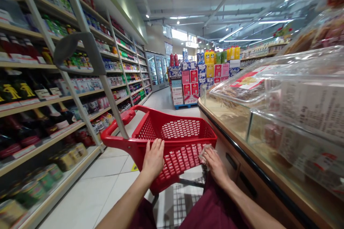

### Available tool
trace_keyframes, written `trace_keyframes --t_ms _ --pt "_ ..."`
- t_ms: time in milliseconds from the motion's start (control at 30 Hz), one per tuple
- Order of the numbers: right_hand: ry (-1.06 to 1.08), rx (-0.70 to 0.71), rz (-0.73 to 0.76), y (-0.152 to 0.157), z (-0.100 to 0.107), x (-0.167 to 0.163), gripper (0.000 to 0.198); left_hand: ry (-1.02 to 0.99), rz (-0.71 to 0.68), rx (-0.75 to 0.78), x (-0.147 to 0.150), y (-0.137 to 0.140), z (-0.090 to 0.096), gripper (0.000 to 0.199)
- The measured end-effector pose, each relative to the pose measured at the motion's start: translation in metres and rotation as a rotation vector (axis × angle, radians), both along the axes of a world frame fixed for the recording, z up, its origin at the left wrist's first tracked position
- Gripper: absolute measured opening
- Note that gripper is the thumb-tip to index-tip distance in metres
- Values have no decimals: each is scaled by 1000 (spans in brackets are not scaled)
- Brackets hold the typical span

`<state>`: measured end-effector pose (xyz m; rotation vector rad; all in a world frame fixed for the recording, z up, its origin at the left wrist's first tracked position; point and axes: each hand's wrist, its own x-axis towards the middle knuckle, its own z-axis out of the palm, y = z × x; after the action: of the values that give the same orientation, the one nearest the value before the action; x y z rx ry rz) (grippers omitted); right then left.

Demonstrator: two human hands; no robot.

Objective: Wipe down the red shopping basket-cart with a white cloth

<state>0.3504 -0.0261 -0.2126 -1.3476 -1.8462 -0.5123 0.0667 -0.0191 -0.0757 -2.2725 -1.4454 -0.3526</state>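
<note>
A red plastic shopping cart (172, 162) with a perforated basket stands right in front of me, its handle to the left. My left hand (154, 158) grips the near rim of the basket, fingertips hooked over the top edge. Pressed against the basket's side by its right corner, my right hand (215, 164) holds a crumpled pale wipe (206, 153) under its fingers. A tall metal pole (113, 105) rises at the cart's handle end and carries a grey plastic loop (82, 53).
Shelves of bottles and cans (53, 96) line the left side. To the right, a wood-sided display counter (242, 150) with a black edge bears clear plastic food boxes (249, 82). Farther ahead, stacked drink cartons (192, 84) stand on a blue pallet, with glass-door fridges (158, 68) behind.
</note>
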Motion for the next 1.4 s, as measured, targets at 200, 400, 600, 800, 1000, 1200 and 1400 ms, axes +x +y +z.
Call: trace_keyframes --t_ms 200,400,600,800,1000,1200,1400 --pt "120 53 -82 9 25 17 45 1 13 15 1 -2 0 56" --pt "124 -74 -164 1 -28 34 40 -9 28 0 -6 -2 1 55" --pt "256 46 -138 23 39 31 42 6 76 0 -7 -5 1 55" --pt "176 -78 26 42 59 -31 44 12 95 -27 -12 -5 -3 59" --pt "114 -124 -37 32 59 -9 44 37 99 -39 -17 -2 -9 62" --pt "86 -157 -49 36 67 -22 41 50 126 -39 -15 -2 -11 64" --pt "105 -178 -19 33 69 -5 43 55 114 -31 -19 -2 -13 66"
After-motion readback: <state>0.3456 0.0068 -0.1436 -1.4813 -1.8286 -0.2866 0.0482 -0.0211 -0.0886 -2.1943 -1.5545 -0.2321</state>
